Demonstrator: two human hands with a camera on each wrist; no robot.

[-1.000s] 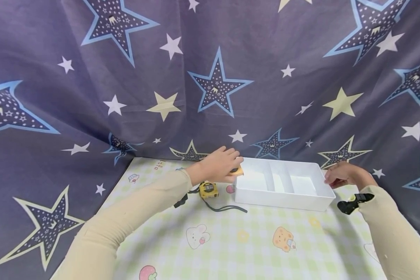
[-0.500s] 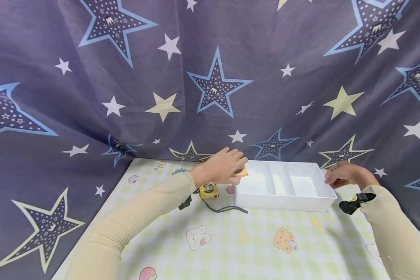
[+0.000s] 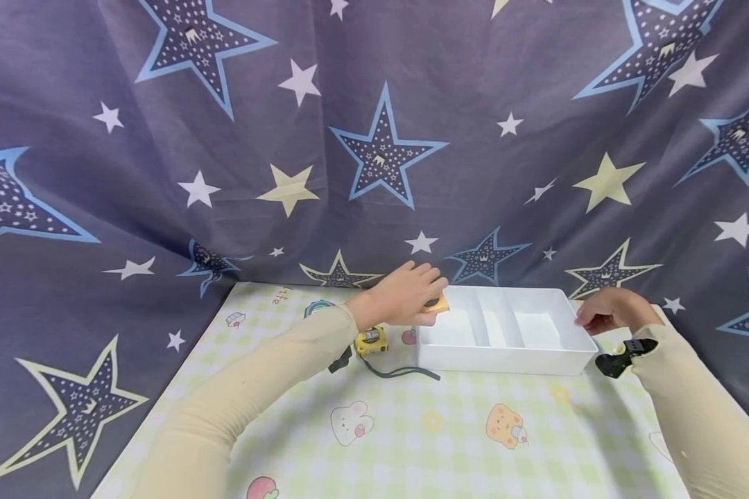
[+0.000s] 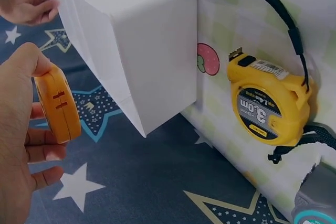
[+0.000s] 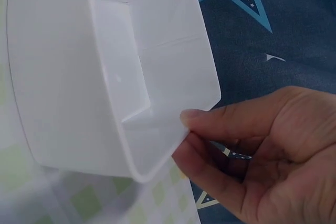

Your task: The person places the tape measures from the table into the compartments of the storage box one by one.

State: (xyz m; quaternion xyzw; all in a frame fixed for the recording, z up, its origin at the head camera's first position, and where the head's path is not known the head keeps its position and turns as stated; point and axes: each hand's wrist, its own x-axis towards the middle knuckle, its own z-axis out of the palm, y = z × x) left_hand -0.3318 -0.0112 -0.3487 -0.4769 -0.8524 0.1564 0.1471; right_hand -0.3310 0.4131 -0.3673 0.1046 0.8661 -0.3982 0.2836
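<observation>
My left hand (image 3: 408, 294) holds an orange tape measure (image 3: 438, 303) above the left end of a white divided box (image 3: 508, 359). In the left wrist view the thumb and fingers lie around the orange case (image 4: 59, 103), which is apart from the box wall. At the box's other end my right hand (image 3: 614, 310) pinches the rim between thumb and fingers, as the right wrist view shows with the thumb (image 5: 194, 116) over the edge. The box's visible compartments hold nothing; part of the left one is hidden by my left hand.
A yellow tape measure (image 3: 371, 339) with a dark wrist strap (image 3: 406, 372) lies left of the box. Behind my left forearm is a grey and teal tape measure (image 3: 317, 305), partly hidden. A star-patterned curtain (image 3: 387, 229) hangs along the back of the checked tablecloth (image 3: 424, 457).
My left hand has moved slightly to the right with the orange tape measure, over the box's left end. More of the teal tape measure shows. The right hand keeps its grip on the rim.
</observation>
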